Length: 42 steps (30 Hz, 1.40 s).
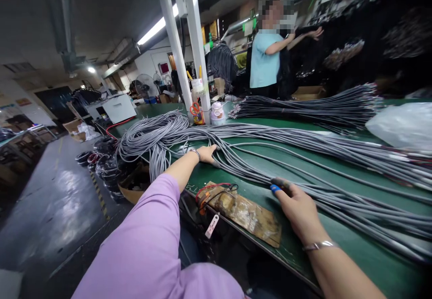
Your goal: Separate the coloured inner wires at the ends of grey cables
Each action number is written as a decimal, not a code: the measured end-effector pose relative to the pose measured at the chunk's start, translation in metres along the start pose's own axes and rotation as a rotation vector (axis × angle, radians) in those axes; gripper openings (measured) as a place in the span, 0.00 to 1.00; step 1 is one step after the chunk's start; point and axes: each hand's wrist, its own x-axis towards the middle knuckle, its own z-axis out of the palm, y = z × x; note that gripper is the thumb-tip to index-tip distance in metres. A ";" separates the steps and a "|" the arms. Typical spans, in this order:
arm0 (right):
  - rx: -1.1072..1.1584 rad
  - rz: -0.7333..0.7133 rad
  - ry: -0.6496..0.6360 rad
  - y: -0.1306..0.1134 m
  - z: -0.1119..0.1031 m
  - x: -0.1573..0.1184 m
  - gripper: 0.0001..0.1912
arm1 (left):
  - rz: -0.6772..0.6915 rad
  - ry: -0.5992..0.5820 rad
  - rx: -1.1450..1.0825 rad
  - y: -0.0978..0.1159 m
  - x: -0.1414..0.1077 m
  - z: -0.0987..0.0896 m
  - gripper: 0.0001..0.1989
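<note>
from the head camera, a person's left hand (206,155) closes around long grey cables (243,169) lying on a green table (297,254), while the right hand (299,206) touches the same run farther along, though whether it grasps them cannot be told. the strands look smooth, bendy and springy, likely light singly but weighty and apt to slide apart together, making the gathered stretch between the hands the likeliest hold. the right fingertips are mostly hidden, the cables' right-hand ends leave the frame, and the looped coil (151,134) is too tangled to trace strand by strand
</note>
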 end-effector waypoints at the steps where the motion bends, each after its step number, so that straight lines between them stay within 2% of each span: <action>1: -0.005 -0.008 0.006 0.001 -0.001 0.001 0.24 | 0.011 0.010 0.034 0.002 -0.001 0.000 0.47; 6: -0.134 -0.047 0.060 0.006 -0.010 0.009 0.22 | 0.160 0.033 0.232 0.021 -0.023 0.008 0.41; 10: -0.183 -0.096 0.084 0.010 -0.012 0.014 0.20 | 0.170 -0.048 0.145 0.036 -0.054 0.018 0.37; 13: -0.178 -0.124 0.101 0.013 -0.010 0.016 0.20 | 0.161 -0.039 0.136 0.046 -0.068 0.015 0.35; 17: -0.198 -0.111 0.092 0.014 -0.011 0.017 0.22 | 0.100 -0.117 0.298 0.058 -0.067 0.005 0.35; 19: -0.207 -0.095 0.081 0.012 -0.012 0.017 0.23 | 0.073 -0.136 0.333 0.061 -0.064 0.004 0.31; 23: -0.205 -0.084 0.065 0.006 -0.013 0.016 0.25 | 0.060 -0.092 0.348 0.064 -0.067 0.008 0.18; 26: -0.221 -0.074 0.069 0.004 -0.014 0.015 0.26 | 0.049 -0.005 0.367 0.062 -0.072 0.013 0.18; 28: -0.236 -0.074 0.079 0.003 -0.014 0.014 0.24 | 0.072 0.068 0.370 0.059 -0.070 0.013 0.26; 30: -0.253 -0.086 0.084 0.003 -0.014 0.014 0.23 | 0.152 0.128 0.363 0.054 -0.062 0.012 0.38; 32: -0.266 -0.095 0.083 0.002 -0.014 0.014 0.22 | 0.261 0.118 0.361 0.049 -0.049 0.009 0.45; 36: -0.291 -0.074 0.067 0.002 -0.014 0.014 0.19 | 0.354 0.012 0.366 0.049 -0.023 0.001 0.44; 42: -0.323 -0.074 0.071 0.002 -0.017 0.014 0.18 | 0.254 -0.076 0.347 0.066 -0.002 -0.009 0.32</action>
